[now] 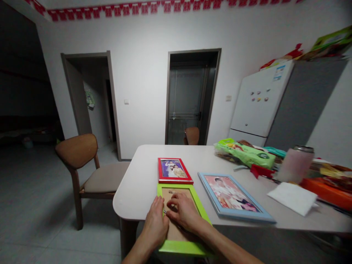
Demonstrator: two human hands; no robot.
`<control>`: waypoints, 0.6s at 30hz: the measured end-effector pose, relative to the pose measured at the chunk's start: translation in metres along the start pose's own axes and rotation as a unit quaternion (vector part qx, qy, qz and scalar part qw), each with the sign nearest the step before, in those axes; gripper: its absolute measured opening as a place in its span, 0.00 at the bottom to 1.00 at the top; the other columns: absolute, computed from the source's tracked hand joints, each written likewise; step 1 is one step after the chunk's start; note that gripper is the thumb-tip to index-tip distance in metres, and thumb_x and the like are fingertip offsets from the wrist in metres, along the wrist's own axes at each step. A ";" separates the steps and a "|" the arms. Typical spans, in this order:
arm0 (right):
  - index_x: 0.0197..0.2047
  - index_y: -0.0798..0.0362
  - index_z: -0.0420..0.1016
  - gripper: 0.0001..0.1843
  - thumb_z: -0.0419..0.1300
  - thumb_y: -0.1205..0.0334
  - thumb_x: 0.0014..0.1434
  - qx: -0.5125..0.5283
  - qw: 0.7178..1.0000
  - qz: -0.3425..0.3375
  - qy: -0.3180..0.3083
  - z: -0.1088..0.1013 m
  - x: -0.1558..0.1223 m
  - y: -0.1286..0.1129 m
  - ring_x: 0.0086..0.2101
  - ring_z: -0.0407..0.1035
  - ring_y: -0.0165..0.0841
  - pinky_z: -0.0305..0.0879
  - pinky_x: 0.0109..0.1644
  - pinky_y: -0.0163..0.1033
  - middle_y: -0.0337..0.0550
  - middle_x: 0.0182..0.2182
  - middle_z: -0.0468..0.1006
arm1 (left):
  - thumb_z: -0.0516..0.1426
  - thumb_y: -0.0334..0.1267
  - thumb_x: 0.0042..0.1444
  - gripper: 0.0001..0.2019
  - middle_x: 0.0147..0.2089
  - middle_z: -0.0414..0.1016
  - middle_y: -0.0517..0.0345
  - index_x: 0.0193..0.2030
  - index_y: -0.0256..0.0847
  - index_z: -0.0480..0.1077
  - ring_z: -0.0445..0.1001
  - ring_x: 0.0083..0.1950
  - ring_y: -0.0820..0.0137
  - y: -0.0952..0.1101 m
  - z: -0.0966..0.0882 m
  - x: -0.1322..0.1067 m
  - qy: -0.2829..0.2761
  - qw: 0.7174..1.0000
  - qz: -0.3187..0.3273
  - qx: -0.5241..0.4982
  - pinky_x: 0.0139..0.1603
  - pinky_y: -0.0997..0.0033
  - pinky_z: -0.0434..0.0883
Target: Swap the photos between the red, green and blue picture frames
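Observation:
A green photo frame (184, 249) lies face down at the table's near edge, its brown backing board (176, 236) showing. My left hand (155, 223) is closed on the frame's left side, fingers together along the edge and thumb on the backing. Over the board, my right hand (183, 212) has its fingers curled in a pinch at a small metal clip (165, 211) by the left edge. A metal hanger (171, 192) sits near the board's top. Beyond it lies a red photo frame (176, 170), picture up. To the right, a blue photo frame (233, 196) also lies picture up.
On the white table (145, 165), the right side holds a green snack package (247, 152), a pink bottle (295, 165), white tissue (293, 198) and an orange package (327, 190). A wooden chair (79, 154) stands left. A refrigerator (258, 99) is at the back right.

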State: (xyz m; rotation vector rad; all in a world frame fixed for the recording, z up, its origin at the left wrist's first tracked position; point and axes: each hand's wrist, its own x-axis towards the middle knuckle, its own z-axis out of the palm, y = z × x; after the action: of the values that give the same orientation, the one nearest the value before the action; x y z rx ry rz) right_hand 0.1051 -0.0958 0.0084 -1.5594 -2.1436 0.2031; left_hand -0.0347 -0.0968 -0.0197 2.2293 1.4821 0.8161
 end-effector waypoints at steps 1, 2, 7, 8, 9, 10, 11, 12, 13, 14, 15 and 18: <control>0.31 0.50 0.74 0.10 0.55 0.57 0.47 -0.003 1.000 0.012 0.005 0.001 -0.001 -0.004 0.39 0.61 0.35 0.53 0.41 0.37 0.44 0.35 0.70 | 0.46 0.28 0.44 0.27 0.58 0.55 0.43 0.54 0.24 0.55 0.50 0.60 0.66 0.000 0.000 0.000 0.001 1.000 0.000 0.002 0.59 0.68 0.49; 0.30 0.51 0.73 0.09 0.54 0.58 0.47 -0.006 1.000 0.024 0.012 0.002 0.000 -0.007 0.38 0.61 0.35 0.53 0.41 0.37 0.44 0.34 0.71 | 0.45 0.27 0.44 0.26 0.58 0.55 0.43 0.54 0.24 0.55 0.51 0.59 0.66 0.001 0.000 0.000 0.000 1.000 0.000 0.005 0.59 0.68 0.49; 0.32 0.50 0.74 0.10 0.53 0.59 0.48 0.011 1.000 0.024 0.013 -0.004 0.003 -0.007 0.38 0.62 0.34 0.54 0.42 0.37 0.44 0.35 0.71 | 0.46 0.26 0.43 0.27 0.57 0.55 0.42 0.54 0.23 0.55 0.51 0.59 0.65 0.003 -0.003 0.000 -0.006 1.000 0.001 0.015 0.59 0.68 0.49; 0.33 0.50 0.73 0.11 0.52 0.58 0.49 0.018 1.000 0.020 0.015 -0.008 0.001 -0.005 0.39 0.62 0.34 0.54 0.42 0.37 0.44 0.36 0.71 | 0.46 0.26 0.43 0.27 0.58 0.55 0.42 0.54 0.23 0.55 0.51 0.59 0.65 0.003 -0.003 0.001 -0.006 1.000 0.001 0.016 0.59 0.68 0.49; 0.35 0.51 0.73 0.13 0.52 0.57 0.49 0.021 0.999 0.021 0.017 -0.013 -0.003 -0.002 0.39 0.62 0.34 0.54 0.42 0.36 0.45 0.37 0.71 | 0.46 0.26 0.43 0.28 0.58 0.55 0.42 0.54 0.23 0.55 0.51 0.59 0.65 0.002 -0.003 0.001 -0.004 1.000 0.000 0.016 0.59 0.68 0.49; 0.37 0.51 0.72 0.14 0.52 0.57 0.48 0.018 0.999 0.028 0.019 -0.018 -0.008 0.002 0.39 0.62 0.34 0.54 0.42 0.36 0.45 0.37 0.71 | 0.46 0.26 0.42 0.28 0.58 0.55 0.42 0.54 0.24 0.55 0.51 0.59 0.65 0.002 -0.003 0.001 -0.003 1.000 -0.001 0.014 0.59 0.69 0.49; 0.38 0.52 0.72 0.15 0.53 0.56 0.48 0.012 0.999 0.041 0.016 -0.022 -0.013 0.004 0.39 0.62 0.35 0.55 0.42 0.36 0.46 0.37 0.71 | 0.46 0.26 0.42 0.28 0.58 0.55 0.43 0.54 0.24 0.55 0.50 0.59 0.66 0.002 -0.002 0.001 -0.002 1.000 -0.002 0.011 0.59 0.69 0.48; 0.38 0.52 0.71 0.16 0.54 0.55 0.46 0.003 0.999 0.053 0.007 -0.027 -0.019 0.007 0.39 0.63 0.35 0.55 0.42 0.36 0.46 0.37 0.71 | 0.46 0.26 0.42 0.28 0.58 0.55 0.44 0.55 0.25 0.54 0.50 0.60 0.66 0.001 -0.002 0.001 -0.002 1.000 -0.004 0.007 0.60 0.70 0.48; 0.38 0.52 0.71 0.18 0.55 0.55 0.44 -0.005 0.998 0.062 -0.007 -0.031 -0.025 0.008 0.38 0.63 0.35 0.55 0.41 0.36 0.46 0.36 0.71 | 0.46 0.26 0.42 0.28 0.58 0.54 0.45 0.55 0.25 0.54 0.50 0.60 0.67 0.001 -0.001 0.000 -0.001 1.000 -0.005 0.004 0.60 0.71 0.47; 0.39 0.52 0.71 0.19 0.57 0.54 0.42 -0.009 0.998 0.065 -0.023 -0.033 -0.031 0.010 0.37 0.63 0.35 0.56 0.40 0.36 0.46 0.36 0.71 | 0.46 0.26 0.42 0.28 0.58 0.54 0.45 0.55 0.25 0.54 0.49 0.60 0.67 0.002 -0.001 0.000 -0.001 1.000 -0.006 0.001 0.60 0.71 0.47; 0.39 0.51 0.71 0.20 0.57 0.55 0.40 -0.009 0.997 0.063 -0.034 -0.034 -0.035 0.010 0.37 0.63 0.35 0.56 0.40 0.35 0.45 0.35 0.70 | 0.46 0.26 0.42 0.29 0.58 0.54 0.45 0.55 0.25 0.54 0.49 0.60 0.67 0.002 -0.001 -0.001 0.000 1.000 -0.006 -0.001 0.60 0.71 0.47; 0.40 0.52 0.70 0.19 0.56 0.59 0.40 0.007 0.998 0.060 -0.034 -0.034 -0.041 0.010 0.36 0.64 0.34 0.56 0.38 0.33 0.45 0.35 0.71 | 0.46 0.26 0.42 0.28 0.58 0.54 0.45 0.55 0.25 0.54 0.49 0.60 0.67 0.004 -0.003 -0.002 -0.001 1.000 -0.009 -0.009 0.60 0.71 0.47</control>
State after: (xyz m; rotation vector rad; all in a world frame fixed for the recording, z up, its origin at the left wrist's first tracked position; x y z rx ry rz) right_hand 0.1393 -0.1354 0.0224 -1.6972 -2.0978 0.3142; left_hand -0.0342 -0.1002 -0.0153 2.1994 1.4871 0.8181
